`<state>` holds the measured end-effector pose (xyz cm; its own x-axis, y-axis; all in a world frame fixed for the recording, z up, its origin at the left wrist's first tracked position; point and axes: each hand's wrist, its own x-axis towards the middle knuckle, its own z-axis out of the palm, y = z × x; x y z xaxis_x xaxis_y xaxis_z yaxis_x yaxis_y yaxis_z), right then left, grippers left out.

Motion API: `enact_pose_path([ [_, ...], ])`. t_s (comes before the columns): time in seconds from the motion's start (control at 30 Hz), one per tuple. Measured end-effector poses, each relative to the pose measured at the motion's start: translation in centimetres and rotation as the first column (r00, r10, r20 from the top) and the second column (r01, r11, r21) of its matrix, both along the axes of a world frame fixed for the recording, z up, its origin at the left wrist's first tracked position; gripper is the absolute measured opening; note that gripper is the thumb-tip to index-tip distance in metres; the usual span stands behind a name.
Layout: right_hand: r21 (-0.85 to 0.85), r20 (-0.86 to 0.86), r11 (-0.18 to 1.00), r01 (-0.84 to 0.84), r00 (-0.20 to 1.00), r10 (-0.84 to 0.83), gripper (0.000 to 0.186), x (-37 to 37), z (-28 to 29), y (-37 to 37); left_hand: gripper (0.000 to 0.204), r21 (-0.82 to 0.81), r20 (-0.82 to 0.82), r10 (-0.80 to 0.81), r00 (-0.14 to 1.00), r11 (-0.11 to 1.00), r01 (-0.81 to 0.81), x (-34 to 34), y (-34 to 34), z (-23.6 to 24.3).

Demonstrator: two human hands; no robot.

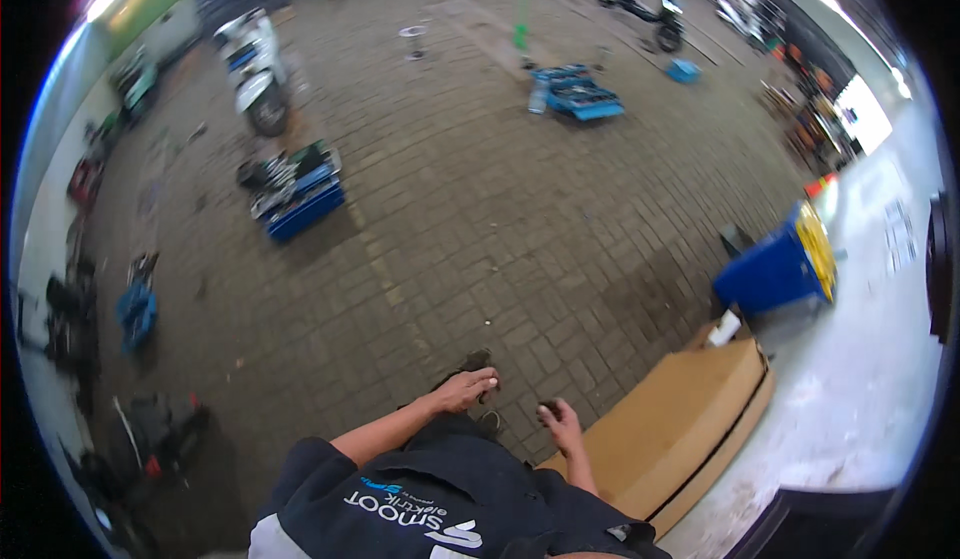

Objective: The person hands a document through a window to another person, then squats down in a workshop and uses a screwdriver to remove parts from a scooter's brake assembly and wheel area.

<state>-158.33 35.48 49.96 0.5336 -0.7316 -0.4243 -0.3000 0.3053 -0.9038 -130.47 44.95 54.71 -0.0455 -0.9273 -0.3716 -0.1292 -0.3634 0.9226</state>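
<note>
My left hand (466,390) is in front of my body at the lower middle, its fingers curled inward. A dark patch shows at its fingertips, too small to name. Just beyond it is a dark brownish shape (478,360), perhaps a shoe. To the right, my right hand (562,424) is raised with bent fingers around a small dark thing (548,409) whose kind I cannot make out. The hands are apart from each other. Close beside my right forearm lies a long brown cardboard box (672,414) along the white wall.
A blue bin with a yellow lid (775,264) stands beyond the box. On the paved floor (450,219) are an open blue toolbox (305,204), another toolbox (580,96) and a small blue container (683,71). A white scooter (258,74) and a black scooter (640,4) stand farther off.
</note>
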Motion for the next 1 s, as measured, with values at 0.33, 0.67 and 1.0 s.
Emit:
enact_pose_path([
  [0.33, -0.463, 0.135, 0.599, -0.654, 0.616, 0.776, 0.024, 32.9, 12.0, 11.4, 0.095, -0.195, -0.327, 0.575, 0.750, 0.736, -0.649, 13.4, 17.6, 2.1],
  [0.67, -0.604, 0.294, 0.319, -0.730, 0.168, 0.941, 0.026, 61.6, 20.9, 24.7, 0.093, -0.124, -0.264, 0.925, 0.271, 0.246, -0.961, 33.4, 38.3, 12.4],
  [1.0, -0.815, 0.569, 0.125, -0.565, -0.741, 0.356, 0.024, 82.3, 33.8, 37.2, 0.053, -0.347, -0.081, 0.375, 0.924, 0.858, -0.378, 48.2, 54.1, 25.4],
])
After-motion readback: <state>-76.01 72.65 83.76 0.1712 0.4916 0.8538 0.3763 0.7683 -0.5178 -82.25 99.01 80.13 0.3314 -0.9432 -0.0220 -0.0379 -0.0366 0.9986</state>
